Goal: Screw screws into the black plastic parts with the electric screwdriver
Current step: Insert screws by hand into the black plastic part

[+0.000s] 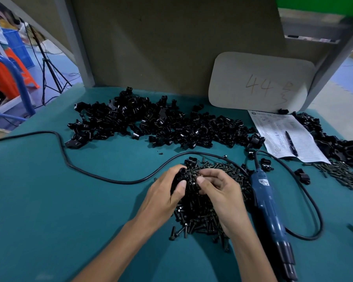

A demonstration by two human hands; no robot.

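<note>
Now your left hand grips a black plastic part just left of the screw your right hand pinches, nearly touching.

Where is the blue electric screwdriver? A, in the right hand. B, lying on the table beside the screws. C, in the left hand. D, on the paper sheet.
B: the blue electric screwdriver lies on the teal table, right beside the pile of black screws.
</note>
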